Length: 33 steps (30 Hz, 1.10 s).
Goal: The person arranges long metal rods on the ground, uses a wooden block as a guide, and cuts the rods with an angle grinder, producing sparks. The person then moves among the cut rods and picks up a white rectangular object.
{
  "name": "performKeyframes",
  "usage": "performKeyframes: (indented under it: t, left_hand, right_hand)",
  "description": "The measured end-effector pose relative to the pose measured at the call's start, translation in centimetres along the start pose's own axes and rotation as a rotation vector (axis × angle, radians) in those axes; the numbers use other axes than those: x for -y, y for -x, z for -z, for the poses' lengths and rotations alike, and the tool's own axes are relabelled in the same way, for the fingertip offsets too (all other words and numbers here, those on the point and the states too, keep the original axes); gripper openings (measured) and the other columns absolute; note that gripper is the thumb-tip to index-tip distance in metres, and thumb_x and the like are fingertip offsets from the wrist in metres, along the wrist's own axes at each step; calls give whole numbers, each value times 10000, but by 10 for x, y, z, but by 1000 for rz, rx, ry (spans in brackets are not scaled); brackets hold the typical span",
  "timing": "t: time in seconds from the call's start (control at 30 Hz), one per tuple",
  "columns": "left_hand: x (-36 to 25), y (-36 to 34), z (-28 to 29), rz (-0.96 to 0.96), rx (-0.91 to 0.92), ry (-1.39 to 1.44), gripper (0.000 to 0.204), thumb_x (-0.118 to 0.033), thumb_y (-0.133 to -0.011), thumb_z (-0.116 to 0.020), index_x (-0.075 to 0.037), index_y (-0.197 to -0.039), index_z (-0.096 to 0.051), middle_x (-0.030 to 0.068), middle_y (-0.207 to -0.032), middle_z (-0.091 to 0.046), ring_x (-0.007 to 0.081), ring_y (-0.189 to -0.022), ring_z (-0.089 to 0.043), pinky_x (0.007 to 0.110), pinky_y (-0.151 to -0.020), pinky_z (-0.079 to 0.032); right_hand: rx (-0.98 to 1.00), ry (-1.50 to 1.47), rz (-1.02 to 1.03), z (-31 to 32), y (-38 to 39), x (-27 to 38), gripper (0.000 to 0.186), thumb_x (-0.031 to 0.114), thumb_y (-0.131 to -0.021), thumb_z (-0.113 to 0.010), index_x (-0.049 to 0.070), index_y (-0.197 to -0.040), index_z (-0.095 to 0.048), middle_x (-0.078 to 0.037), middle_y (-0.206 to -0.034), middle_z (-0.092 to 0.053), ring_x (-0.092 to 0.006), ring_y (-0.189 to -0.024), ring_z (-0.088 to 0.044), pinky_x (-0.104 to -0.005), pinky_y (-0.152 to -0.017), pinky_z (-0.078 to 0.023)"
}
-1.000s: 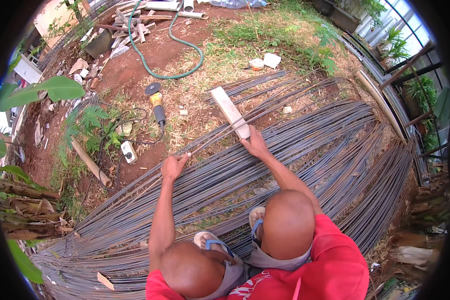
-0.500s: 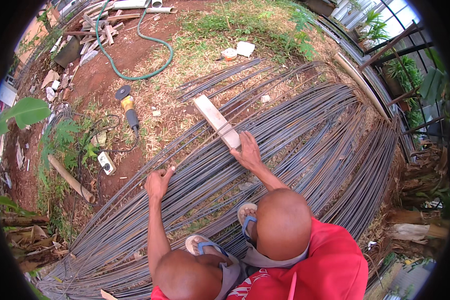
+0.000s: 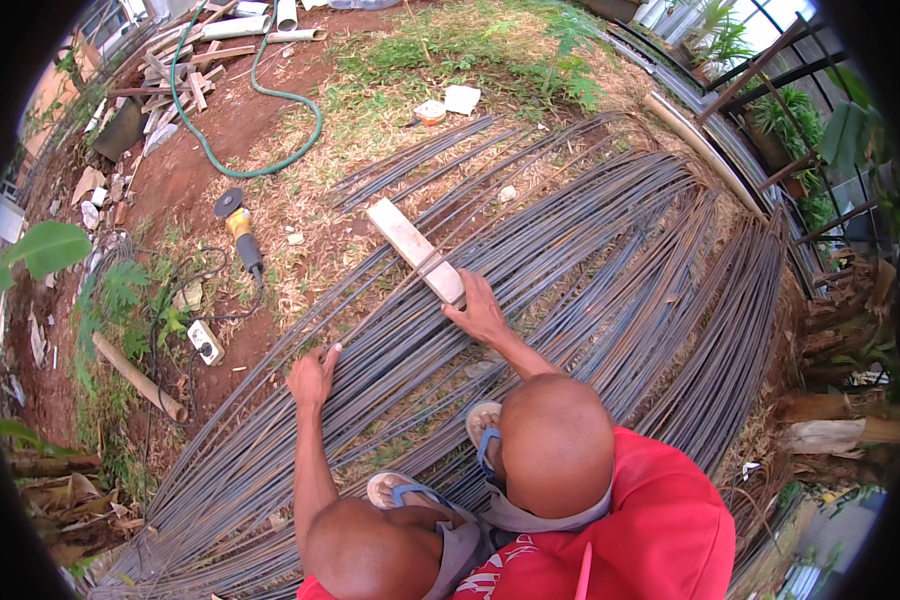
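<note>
Many long thin steel rods (image 3: 610, 225) lie bundled across the ground. A pale wooden block (image 3: 398, 228) lies slantwise among them, with a pair of rods crossing over it. The near end of that block sits between the thumb and fingers of my right hand (image 3: 480, 312), which rests over the rods. My left hand (image 3: 312, 378) is at the bundle's left edge, fingers curled around the outer rods and thumb stretched to the right. Its fingertips are partly hidden. Both forearms reach past my knees, and my sandalled feet stand among the rods.
An angle grinder (image 3: 240, 230) lies to the left, its cord trailing toward a white power strip (image 3: 206, 342). Nearby is a wooden pole (image 3: 140, 377). Farther off are a green hose (image 3: 312, 140), scrap timber (image 3: 160, 75) and an orange-and-white tape measure (image 3: 430, 112). A fence borders the right.
The whole view has shifted slightly left. Both hands keep nearly the same pose on the rods and the wooden block.
</note>
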State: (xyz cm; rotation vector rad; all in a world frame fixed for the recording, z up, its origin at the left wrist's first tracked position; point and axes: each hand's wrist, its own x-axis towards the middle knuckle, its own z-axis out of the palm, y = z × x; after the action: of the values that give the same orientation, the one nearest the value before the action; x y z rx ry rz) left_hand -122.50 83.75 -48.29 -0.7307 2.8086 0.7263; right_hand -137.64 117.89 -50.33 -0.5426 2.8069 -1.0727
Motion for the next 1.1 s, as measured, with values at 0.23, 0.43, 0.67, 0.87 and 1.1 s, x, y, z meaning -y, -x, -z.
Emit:
performKeyframes:
  t: [0.23, 0.43, 0.67, 0.87, 1.1]
  left_hand:
    - [15, 8, -1, -98, -8, -11, 604, -653, -982, -612, -72, -1084, -741, 270, -867, -735, 490, -890, -708, 579, -777, -524]
    - [21, 9, -2, -135, -34, 71, 504, -548, -1055, -533, -69, -964, -661, 271, -841, -713, 502, -873, -688, 606, -773, -506]
    - [15, 3, -6, -100, -23, 194, 416, -447, -1066, -515, -77, -1002, -694, 259, -857, -718, 498, -884, -688, 603, -806, -505]
    - [2, 2, 2, -98, 2, 208, 406, -446, -1053, -525, -90, -1023, -718, 270, -918, -729, 495, -952, -686, 599, -863, -497]
    - [-1, -5, 6, -18, 99, 162, 444, -476, -1045, -530, -86, -1093, -737, 254, -877, -727, 464, -924, -699, 551, -873, -511]
  right_hand:
    - [-236, 44, 140, 1, 19, 44, 658, 146, -836, -774, -12, -1400, -475, -258, -1383, -510, -459, -1299, -489, -531, -1115, -405]
    - [97, -199, 107, -11, 63, 97, 513, 183, -890, -750, 4, -1330, -555, -209, -1273, -604, -386, -1175, -623, -504, -1003, -495]
    - [746, -270, 2, 15, 102, 126, 342, 322, -977, -723, 39, -1166, -689, -173, -997, -760, -287, -889, -762, -447, -768, -579]
    - [680, -87, 54, 105, 43, 119, 307, 297, -961, -720, 38, -1126, -715, -165, -914, -766, -270, -860, -763, -428, -757, -577]
    - [234, 99, -2, 175, -66, -1, 329, 284, -999, -684, 6, -1176, -686, -154, -907, -704, -283, -883, -720, -440, -784, -568]
